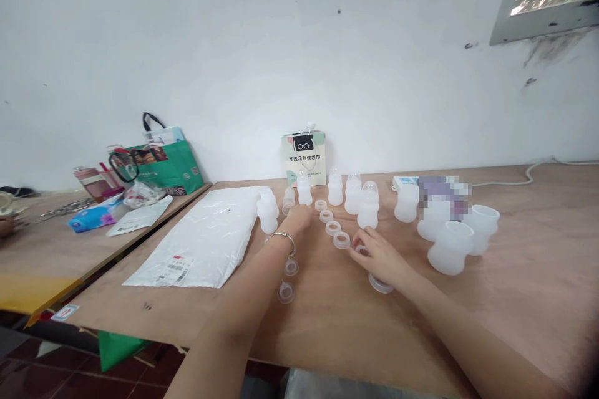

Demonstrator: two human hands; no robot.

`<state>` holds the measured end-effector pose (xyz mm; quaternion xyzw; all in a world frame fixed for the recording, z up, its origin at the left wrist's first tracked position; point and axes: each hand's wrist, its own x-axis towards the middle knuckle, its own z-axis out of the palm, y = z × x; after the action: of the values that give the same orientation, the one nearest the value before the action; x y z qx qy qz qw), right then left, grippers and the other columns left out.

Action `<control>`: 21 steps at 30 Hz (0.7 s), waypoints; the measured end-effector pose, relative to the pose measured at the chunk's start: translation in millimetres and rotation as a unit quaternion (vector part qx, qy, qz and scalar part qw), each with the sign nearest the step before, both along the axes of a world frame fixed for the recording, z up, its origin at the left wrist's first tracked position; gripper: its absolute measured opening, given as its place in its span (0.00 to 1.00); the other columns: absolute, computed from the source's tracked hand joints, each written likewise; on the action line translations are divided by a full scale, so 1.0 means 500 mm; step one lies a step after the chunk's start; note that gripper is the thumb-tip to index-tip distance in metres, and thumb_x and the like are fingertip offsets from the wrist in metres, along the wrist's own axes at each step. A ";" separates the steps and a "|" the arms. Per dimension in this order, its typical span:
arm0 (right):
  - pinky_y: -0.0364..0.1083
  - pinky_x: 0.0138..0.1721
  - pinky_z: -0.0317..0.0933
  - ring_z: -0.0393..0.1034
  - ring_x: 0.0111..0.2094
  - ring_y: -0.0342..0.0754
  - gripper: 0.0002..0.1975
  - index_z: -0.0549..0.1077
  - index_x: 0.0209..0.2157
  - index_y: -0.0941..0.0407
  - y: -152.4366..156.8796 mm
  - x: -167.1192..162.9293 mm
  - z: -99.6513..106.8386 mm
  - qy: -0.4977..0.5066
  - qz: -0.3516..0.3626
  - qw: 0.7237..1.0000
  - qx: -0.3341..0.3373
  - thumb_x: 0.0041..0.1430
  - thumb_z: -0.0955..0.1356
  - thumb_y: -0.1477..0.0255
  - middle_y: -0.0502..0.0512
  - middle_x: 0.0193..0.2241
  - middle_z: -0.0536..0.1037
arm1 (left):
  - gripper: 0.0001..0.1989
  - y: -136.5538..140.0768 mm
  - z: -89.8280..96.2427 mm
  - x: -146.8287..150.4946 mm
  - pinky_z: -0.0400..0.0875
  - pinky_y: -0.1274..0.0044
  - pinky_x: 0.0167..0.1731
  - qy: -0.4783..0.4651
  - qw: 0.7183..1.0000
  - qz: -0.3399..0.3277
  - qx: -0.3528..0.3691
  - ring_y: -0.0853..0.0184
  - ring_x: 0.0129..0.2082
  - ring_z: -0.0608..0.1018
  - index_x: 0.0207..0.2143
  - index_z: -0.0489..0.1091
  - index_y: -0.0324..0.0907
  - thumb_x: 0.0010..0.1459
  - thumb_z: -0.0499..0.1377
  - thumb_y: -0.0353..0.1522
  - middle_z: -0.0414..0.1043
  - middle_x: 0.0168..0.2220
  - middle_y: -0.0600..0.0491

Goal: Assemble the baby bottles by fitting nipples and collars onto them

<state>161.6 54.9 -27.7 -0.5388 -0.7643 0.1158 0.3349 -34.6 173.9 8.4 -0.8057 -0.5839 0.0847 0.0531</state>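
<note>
While a blue pack (96, 215) lay far to the left of my feed, a green bag (174, 165) stood just behind it, both on a second table (40, 255). Across the gap I saw a white mailer (201, 234) lying flat on the main table (327, 324), with one frosted bottle (268, 215) at its right edge. My left hand (299, 218), a bangle (294, 242) at its wrist, reached in beside a clear cap (287, 199); its fingertips were hidden, so I could not tell if it gripped anything. Two clear teats (291, 268) lay to the right of that forearm. A paper bag (304, 162) leaned near the wall, behind another bottle (304, 192). Four rings (333, 232) ran in a slanting row towards my right hand (377, 255). Three domed bottles (367, 211) stood upright beyond it. That hand curved over a fifth ring, its fingers loosely bent; whether it grasped the ring I could not tell. Another ring (381, 289) lay partly beneath the hand. Farther right, two open bottles (448, 252) stood upright, close together.
</note>
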 end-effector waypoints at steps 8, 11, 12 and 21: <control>0.48 0.33 0.57 0.65 0.33 0.51 0.04 0.64 0.28 0.53 0.011 0.017 -0.024 -0.015 -0.014 1.000 0.020 0.48 0.65 0.72 0.53 0.30 0.70 | 0.16 -0.022 0.016 -0.016 0.67 0.66 0.45 -0.081 0.995 -0.028 0.059 0.61 0.45 0.70 0.50 0.61 0.37 0.59 0.52 0.30 0.66 0.46 0.44; 0.48 0.33 0.60 0.67 0.32 0.49 0.07 0.65 0.30 0.52 0.009 0.003 0.002 0.158 -0.023 0.987 -0.010 0.49 0.66 0.66 0.52 0.30 0.72 | 0.21 -0.050 0.034 -0.037 0.63 0.67 0.47 -0.138 0.984 -0.061 0.092 0.59 0.48 0.68 0.56 0.56 0.39 0.59 0.48 0.25 0.65 0.46 0.41; 0.48 0.33 0.61 0.68 0.32 0.49 0.09 0.65 0.31 0.52 0.008 -0.003 0.013 0.245 -0.013 0.969 -0.036 0.49 0.67 0.64 0.51 0.31 0.73 | 0.22 -0.061 0.040 -0.046 0.62 0.69 0.47 -0.155 0.981 -0.074 0.094 0.60 0.47 0.68 0.56 0.56 0.41 0.59 0.48 0.25 0.65 0.45 0.42; 0.42 0.36 0.70 0.74 0.39 0.46 0.06 0.69 0.36 0.58 0.014 -0.075 0.058 0.657 0.156 0.649 -0.351 0.57 0.64 0.72 0.60 0.38 0.77 | 0.12 -0.113 0.045 -0.094 0.68 0.77 0.38 -0.357 0.922 -0.117 0.096 0.69 0.35 0.74 0.37 0.71 0.40 0.59 0.50 0.34 0.72 0.36 0.51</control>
<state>124.2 61.7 1.6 -0.2722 -0.3192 0.7495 0.5121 -81.5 117.4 30.8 -0.8361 -0.4709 -0.2719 -0.0727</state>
